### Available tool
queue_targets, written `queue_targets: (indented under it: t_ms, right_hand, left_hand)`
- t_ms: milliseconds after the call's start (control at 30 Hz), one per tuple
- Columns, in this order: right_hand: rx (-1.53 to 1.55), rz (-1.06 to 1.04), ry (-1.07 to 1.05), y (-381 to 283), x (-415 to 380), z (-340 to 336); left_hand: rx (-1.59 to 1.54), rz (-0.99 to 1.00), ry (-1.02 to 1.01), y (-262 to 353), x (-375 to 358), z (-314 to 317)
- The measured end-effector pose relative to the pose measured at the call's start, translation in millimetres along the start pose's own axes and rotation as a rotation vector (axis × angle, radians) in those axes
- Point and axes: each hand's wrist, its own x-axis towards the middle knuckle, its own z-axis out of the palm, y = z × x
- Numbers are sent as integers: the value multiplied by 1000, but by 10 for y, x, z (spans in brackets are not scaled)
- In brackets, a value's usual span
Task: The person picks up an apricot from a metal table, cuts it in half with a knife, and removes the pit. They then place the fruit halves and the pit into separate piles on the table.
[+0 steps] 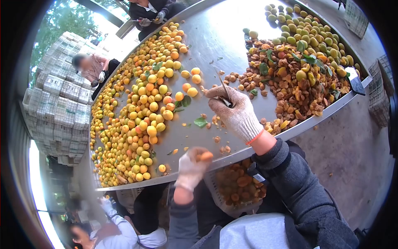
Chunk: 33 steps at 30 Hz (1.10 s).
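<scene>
My right hand (pixel 236 112), in a stained white glove, grips a small knife (pixel 222 83) with its thin blade pointing up and away over the metal table. Lower down, at the table's near edge, my gloved left hand (pixel 191 169) is closed on an orange apricot (pixel 205 156); it is blurred by motion, so whether the fruit is whole or cut cannot be made out. Below the edge in front of my body, a white crate (pixel 215 191) holds cut apricot halves (pixel 240 184). A few pits (pixel 217 139) and a green leaf (pixel 200 122) lie between the hands and the fruit.
Whole apricots (pixel 141 128) cover the table's left side. A heap of brown pits and fruit scraps (pixel 290 87) lies right, with greener fruit (pixel 315 35) behind. Co-workers stand at the far side (pixel 151 16), left (pixel 93 68) and near left (pixel 120 232). Stacked crates (pixel 58 108) rise beyond.
</scene>
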Motion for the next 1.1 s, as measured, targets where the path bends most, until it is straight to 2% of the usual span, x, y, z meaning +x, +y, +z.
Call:
queue_targets:
  t_ms: [67, 133, 167, 233, 300, 367, 433, 467, 500, 533, 567, 633, 667, 700, 767, 800, 867, 900, 933, 967, 1033, 1100]
  right_hand:
    - [-59, -22, -6, -30, -16, 3]
    - [-27, -15, -3, -19, -25, 25]
    - [-2, -10, 6, -11, -26, 25]
    - [-32, -20, 6, 6, -10, 4]
    - [-67, -29, 11, -48, -3, -22]
    - [107, 278, -23, -313, 1, -59]
    - [195, 340, -1, -431, 51, -170]
    - [380, 286, 6, -403, 111, -259]
    - [627, 201, 123, -376, 180, -260]
    - [753, 305, 229, -342, 248, -282]
    - [878, 407, 336, -301, 298, -302]
    - [627, 508, 268, -191, 209, -223]
    - [585, 544, 162, -140, 131, -172]
    - [544, 548, 90, -123, 91, -104]
    - [479, 595, -5, -182, 49, -26]
    - [479, 599, -13, -158, 41, -14]
    - [411, 588, -49, -99, 33, 13]
    - [411, 587, -58, -125, 22, 50]
    - [280, 608, -79, -166, 3, 91]
    - [146, 627, -100, -191, -21, 130]
    - [85, 648, -180, -66, -96, 179]
    - [-212, 411, -300, 145, -191, 261]
  left_hand:
    - [-22, 35, -60, 181, -279, -144]
    - [-259, 103, -341, 313, -409, -247]
    - [-257, 101, -340, 260, -367, -272]
    - [-249, 213, -144, -6, -136, -360]
    - [-306, -34, 182, -436, 390, -389]
    - [-351, -277, 348, -628, 904, -526]
    - [-660, -318, 378, -1095, 1443, -566]
    - [-574, -384, 444, -1001, 1560, -521]
    - [-484, -451, 508, -908, 1663, -485]
    - [-341, -568, 362, -832, 1751, -522]
    - [-345, -567, 356, -970, 1841, -455]
    - [391, -288, 505, -1287, 2066, -250]
    - [371, -334, 453, -882, 1909, -279]
    - [365, -331, 454, -889, 1926, -225]
    - [130, -124, 453, -791, 1843, -200]
    - [-470, -308, 270, -746, 1788, -195]
    - [-900, -106, 204, -634, 1501, -209]
    - [-1074, -69, 157, -574, 1351, -230]
    - [-1250, -29, 107, -503, 1199, -250]
    - [-1254, -27, 118, -445, 1064, -261]
    - [-1471, 59, 46, -362, 818, -277]
    - [-1486, 75, 32, -326, 642, -275]
